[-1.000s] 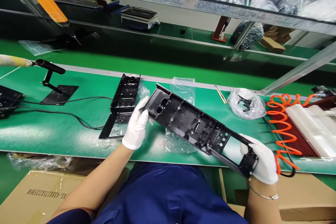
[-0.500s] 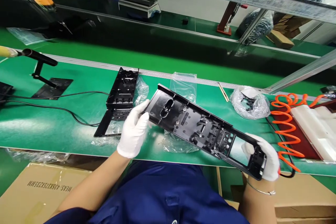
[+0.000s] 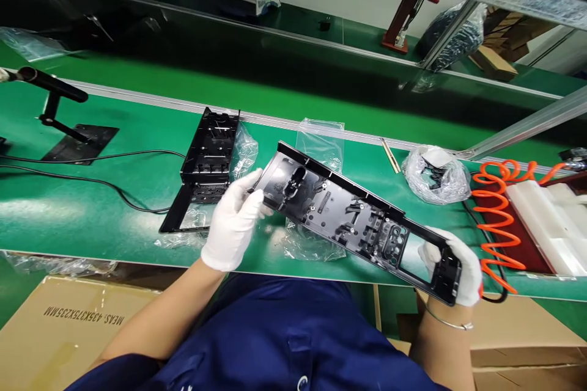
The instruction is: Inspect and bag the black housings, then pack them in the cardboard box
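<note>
The person is holding a long black plastic panel [image 3: 353,220] slantwise above the near edge of the green bench [image 3: 92,214], ribbed inner side up. The left hand [image 3: 233,220], gloved white, is gripping its far-left end; the right hand [image 3: 454,269] is clasping the near-right end by the open frame. For a good inspection, both hands should be keeping to the edges, tilting it slowly toward the light. A second black panel [image 3: 206,165] is lying on the bench to the left, a clear bag [image 3: 316,189] beneath.
</note>
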Demonstrator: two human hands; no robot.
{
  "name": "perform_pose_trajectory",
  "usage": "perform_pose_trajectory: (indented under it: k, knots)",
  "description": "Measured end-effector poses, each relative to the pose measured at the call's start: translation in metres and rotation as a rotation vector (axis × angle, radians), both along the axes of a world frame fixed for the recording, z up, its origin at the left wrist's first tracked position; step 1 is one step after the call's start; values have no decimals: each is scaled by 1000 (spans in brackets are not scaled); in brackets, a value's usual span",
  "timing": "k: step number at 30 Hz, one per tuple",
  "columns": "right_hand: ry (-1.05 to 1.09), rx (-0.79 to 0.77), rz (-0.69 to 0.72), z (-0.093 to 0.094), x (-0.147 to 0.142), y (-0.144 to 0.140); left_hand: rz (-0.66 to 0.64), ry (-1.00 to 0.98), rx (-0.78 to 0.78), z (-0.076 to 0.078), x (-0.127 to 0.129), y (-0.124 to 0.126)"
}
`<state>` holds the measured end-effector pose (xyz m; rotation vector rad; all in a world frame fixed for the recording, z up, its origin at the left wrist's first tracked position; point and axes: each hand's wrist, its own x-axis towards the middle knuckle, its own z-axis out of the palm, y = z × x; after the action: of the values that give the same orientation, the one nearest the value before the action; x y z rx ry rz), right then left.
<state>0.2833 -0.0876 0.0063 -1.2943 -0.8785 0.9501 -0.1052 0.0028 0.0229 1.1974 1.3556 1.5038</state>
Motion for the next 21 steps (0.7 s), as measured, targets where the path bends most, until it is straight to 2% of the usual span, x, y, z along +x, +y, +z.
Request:
perform_pose_trajectory:
  k: [5,11,16,21]
  knots:
    - [-22,14,-27,7,-6,-2,-20,-18,18,-2,-1,0]
    - [-104,53,-103,0,-8,-8,-18,-54,22,-3,-1,0]
    - [-94,83,-86,5,-10,-5,-39,-59,-20,-7,-4,-1]
    - [-68,133,-49,10,-13,-3,-52,-119,16,-10,-4,0]
